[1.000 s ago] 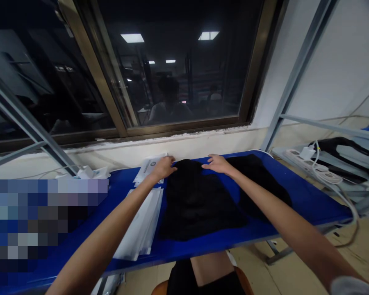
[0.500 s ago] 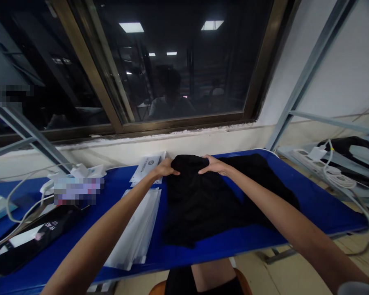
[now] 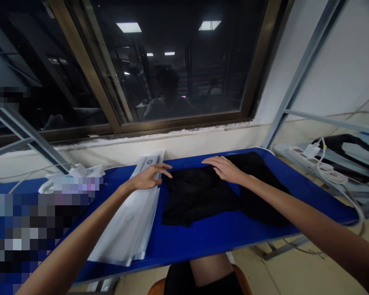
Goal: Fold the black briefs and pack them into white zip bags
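Observation:
A black cloth garment [image 3: 199,196] lies flat on the blue table top [image 3: 221,241], its upper part folded down into a squarer shape. More black fabric [image 3: 261,188] spreads to its right, and I cannot tell if it is the same piece. My right hand [image 3: 224,169] rests flat on the black cloth, fingers apart, holding nothing. My left hand [image 3: 149,177] hovers open at the garment's left side, just over a stack of white plastic sleeves [image 3: 126,233]. A printed white sheet [image 3: 147,165] lies beyond those fingers.
A white power strip [image 3: 307,157] with tangled white cables sits on a low shelf at right, beside black items. Metal frame posts stand at both sides. A dark window [image 3: 172,73] reflects a seated person. The table's near edge runs above my legs.
Both hands have let go of the gathered top of the black garment, which now lies folded down and shorter. My left hand has moved left, over the white sleeves.

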The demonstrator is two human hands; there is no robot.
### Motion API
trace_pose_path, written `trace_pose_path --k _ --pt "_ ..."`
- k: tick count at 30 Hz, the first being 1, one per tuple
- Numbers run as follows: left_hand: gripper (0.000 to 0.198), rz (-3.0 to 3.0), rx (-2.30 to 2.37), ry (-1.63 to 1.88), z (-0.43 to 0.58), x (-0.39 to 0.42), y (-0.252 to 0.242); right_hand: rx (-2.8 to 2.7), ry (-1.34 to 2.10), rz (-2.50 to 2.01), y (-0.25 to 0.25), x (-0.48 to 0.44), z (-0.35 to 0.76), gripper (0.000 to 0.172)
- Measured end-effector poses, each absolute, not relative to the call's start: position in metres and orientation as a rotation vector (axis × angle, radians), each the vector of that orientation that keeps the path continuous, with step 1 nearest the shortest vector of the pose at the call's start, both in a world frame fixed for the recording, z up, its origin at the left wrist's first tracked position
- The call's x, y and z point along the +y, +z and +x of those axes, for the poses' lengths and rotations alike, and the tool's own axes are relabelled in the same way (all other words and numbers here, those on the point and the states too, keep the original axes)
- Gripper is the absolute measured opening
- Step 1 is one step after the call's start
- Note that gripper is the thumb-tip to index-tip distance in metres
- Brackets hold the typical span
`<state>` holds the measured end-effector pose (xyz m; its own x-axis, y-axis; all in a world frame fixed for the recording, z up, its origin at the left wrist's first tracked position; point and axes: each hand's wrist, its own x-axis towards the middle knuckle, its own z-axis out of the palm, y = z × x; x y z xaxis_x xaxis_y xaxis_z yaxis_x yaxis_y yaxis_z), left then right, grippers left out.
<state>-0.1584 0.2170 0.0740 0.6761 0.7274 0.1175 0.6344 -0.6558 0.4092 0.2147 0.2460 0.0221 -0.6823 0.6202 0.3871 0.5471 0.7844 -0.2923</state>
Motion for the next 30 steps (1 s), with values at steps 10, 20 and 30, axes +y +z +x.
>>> trace_pose_path --k 10,20,30 --pt "0.020 2.453 1.306 0.215 -0.121 0.274 0.057 -2.403 0.806 -1.186 0.033 0.311 0.207 0.023" --pt "0.029 2.628 1.448 0.389 -0.117 0.209 0.075 -2.310 0.285 -1.078 0.053 0.244 0.237 0.019" --pt "0.024 3.443 0.927 -0.095 -0.118 0.112 0.047 -2.779 -0.722 -0.587 0.016 0.143 0.258 0.026"
